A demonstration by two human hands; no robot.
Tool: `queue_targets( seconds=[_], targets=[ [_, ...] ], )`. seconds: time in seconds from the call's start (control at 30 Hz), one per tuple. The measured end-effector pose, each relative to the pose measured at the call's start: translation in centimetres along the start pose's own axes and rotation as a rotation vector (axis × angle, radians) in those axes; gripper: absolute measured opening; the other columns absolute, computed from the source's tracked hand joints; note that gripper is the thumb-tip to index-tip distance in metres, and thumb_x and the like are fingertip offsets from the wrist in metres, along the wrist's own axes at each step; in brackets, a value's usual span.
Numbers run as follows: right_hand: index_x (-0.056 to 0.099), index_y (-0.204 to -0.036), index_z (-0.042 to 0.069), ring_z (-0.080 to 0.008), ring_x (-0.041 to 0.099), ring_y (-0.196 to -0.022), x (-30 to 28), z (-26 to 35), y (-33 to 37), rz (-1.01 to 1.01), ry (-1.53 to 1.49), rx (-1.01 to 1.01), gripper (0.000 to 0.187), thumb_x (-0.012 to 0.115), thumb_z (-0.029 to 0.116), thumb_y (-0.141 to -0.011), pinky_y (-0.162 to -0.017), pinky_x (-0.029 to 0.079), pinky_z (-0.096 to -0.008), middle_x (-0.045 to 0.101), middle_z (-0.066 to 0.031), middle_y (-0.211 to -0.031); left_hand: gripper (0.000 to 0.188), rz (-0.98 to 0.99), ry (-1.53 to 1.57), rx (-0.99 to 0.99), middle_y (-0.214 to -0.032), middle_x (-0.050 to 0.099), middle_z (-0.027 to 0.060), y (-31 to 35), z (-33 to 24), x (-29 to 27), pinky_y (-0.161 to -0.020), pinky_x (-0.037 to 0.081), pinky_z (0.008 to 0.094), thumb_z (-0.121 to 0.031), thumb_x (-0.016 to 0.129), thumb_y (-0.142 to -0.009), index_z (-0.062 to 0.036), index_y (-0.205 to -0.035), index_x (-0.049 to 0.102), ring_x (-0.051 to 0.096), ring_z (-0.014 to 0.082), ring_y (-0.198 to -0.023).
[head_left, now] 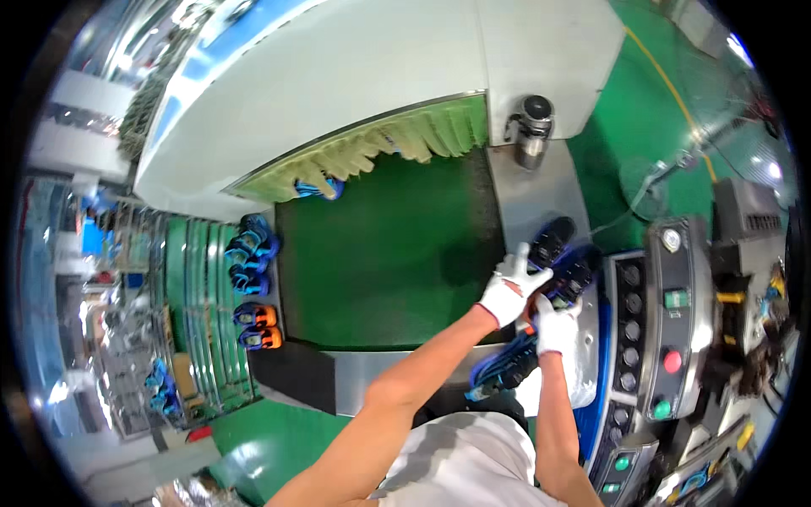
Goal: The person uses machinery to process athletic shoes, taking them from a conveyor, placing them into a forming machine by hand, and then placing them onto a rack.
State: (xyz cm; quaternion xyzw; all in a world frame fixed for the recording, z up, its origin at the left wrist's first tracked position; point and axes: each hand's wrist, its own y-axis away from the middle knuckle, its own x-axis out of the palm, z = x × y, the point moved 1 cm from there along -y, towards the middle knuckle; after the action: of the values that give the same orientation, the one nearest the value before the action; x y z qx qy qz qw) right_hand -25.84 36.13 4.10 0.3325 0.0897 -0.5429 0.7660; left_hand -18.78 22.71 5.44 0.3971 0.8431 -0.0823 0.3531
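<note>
My left hand (509,291), in a white glove, is at the right edge of the conveyor, with thumb and forefinger spread apart beside a pair of dark shoes. One dark shoe (552,242) lies on the metal ledge just beyond its fingertips. My right hand (557,328), gloved too, has its fingers closed at the near end of the other dark shoe (576,272); its exact hold is partly hidden. A bit of orange shows between the hands. Below them, close to my body, are blue-and-black shoes (507,367), partly covered by my right wrist.
A green conveyor belt (380,253) runs under a fringed curtain (372,144) into a white machine. A blue shoe (321,188) sits at the curtain. More blue shoes (252,245) and orange-and-blue shoes (258,325) line the left edge. A metal flask (533,135) and control panel (672,321) stand right.
</note>
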Motion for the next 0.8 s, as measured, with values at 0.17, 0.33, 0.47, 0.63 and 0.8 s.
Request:
queue_targets(
  seconds=[0.17,0.33,0.47,0.63,0.8],
  targets=[
    [0.049,-0.144,-0.002,-0.0252,0.067,-0.105,0.9,-1.7,-0.9,0.028,-0.148,-0.178,0.070,0.082,0.012,-0.084,-0.097,0.052,-0.0372,0.069,-0.0151,-0.123,0.072,0.096,0.150,-0.210,-0.118,0.067,0.0301,-2.7,-1.1,0.5,-0.096,0.053,0.0481,-0.044,0.074,-0.087,0.0053,-0.134,0.051,0.066,0.0446,-0.112],
    [0.045,-0.152,0.005,-0.0247,0.051,-0.133,-2.2,-6.6,-2.8,0.254,-0.557,-0.035,0.061,0.058,0.037,-0.102,-0.112,0.041,-0.0453,0.054,-0.0114,-0.145,0.076,0.375,-0.351,0.029,-0.156,0.024,0.0439,-2.1,-5.0,-1.4,-0.111,0.034,0.0670,-0.067,0.066,-0.081,-0.0188,-0.140,0.066,0.037,0.0587,-0.138],
    [0.053,-0.147,0.007,-0.0266,0.055,-0.132,-1.3,-6.7,-6.7,0.207,-0.886,0.352,0.056,0.041,0.046,-0.108,-0.113,0.042,-0.0450,0.059,-0.0120,-0.143,0.100,0.375,-0.468,-0.085,-0.161,0.017,0.0418,-2.8,-6.2,0.2,-0.113,0.025,0.0733,-0.076,0.068,-0.072,-0.0182,-0.152,0.053,0.026,0.0597,-0.144],
    [0.055,-0.143,0.002,-0.0296,0.062,-0.125,0.3,-10.8,-9.4,0.375,-0.868,0.367,0.052,0.045,0.037,-0.106,-0.108,0.049,-0.0433,0.065,-0.0134,-0.135,0.098,0.430,-0.591,-0.009,-0.161,0.022,0.0403,-3.5,-7.2,0.2,-0.111,0.029,0.0736,-0.079,0.064,-0.075,-0.0192,-0.152,0.054,0.033,0.0603,-0.142],
    [0.057,-0.137,0.004,-0.0226,0.064,-0.112,0.0,-9.0,-7.9,0.490,-0.955,0.392,0.048,0.049,0.041,-0.108,-0.098,0.052,-0.0384,0.064,-0.0095,-0.131,0.109,0.374,-0.591,-0.018,-0.158,0.030,0.0379,-3.5,-5.9,1.1,-0.108,0.034,0.0698,-0.078,0.062,-0.079,0.0050,-0.148,0.050,0.040,0.0547,-0.139]
  ],
)
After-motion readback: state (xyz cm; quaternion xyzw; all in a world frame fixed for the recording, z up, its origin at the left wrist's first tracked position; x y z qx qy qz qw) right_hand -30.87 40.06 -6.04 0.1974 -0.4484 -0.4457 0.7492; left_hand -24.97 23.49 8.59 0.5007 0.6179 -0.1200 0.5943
